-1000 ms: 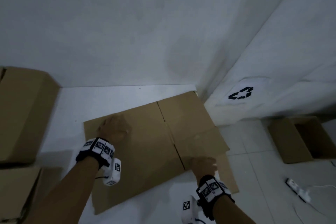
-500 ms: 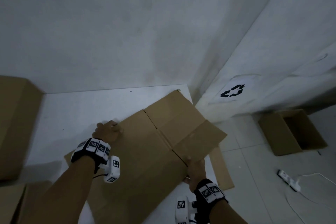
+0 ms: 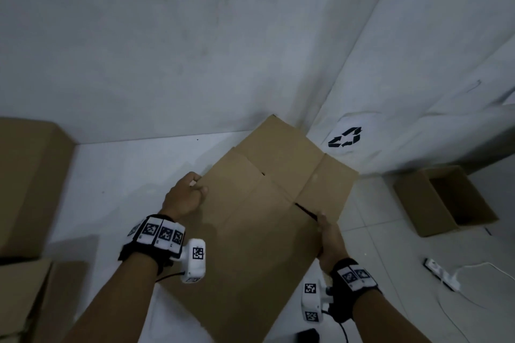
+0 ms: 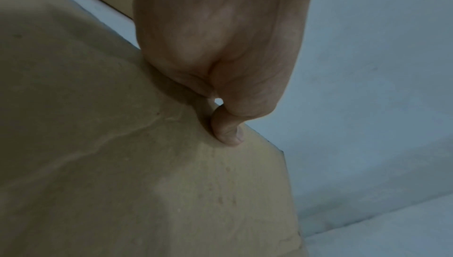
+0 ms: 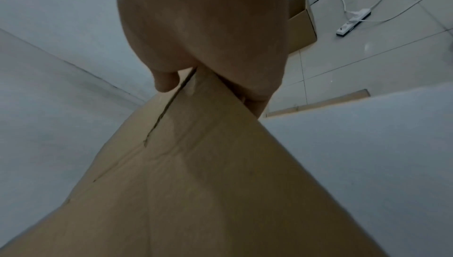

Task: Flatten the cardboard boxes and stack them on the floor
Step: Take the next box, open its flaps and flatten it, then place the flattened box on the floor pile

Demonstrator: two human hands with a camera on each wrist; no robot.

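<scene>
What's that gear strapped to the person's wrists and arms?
Both forearms are bare, with no sleeves. Each wrist carries a black band faced with white tiles printed with black square code patterns. A small white block-shaped camera unit hangs beside the left band, bearing the same codes, with a thin dark cable. The right wrist has a matching band and white unit.

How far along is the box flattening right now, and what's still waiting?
Done: one brown cardboard box is flattened. A flat cardboard piece already lies on the floor.

In hand: the left hand and right hand grip the flattened box's opposite edges; it is not yet stacked.

Left: the open brown box on the tiled floor and the tall box at left still stand unflattened.
</scene>
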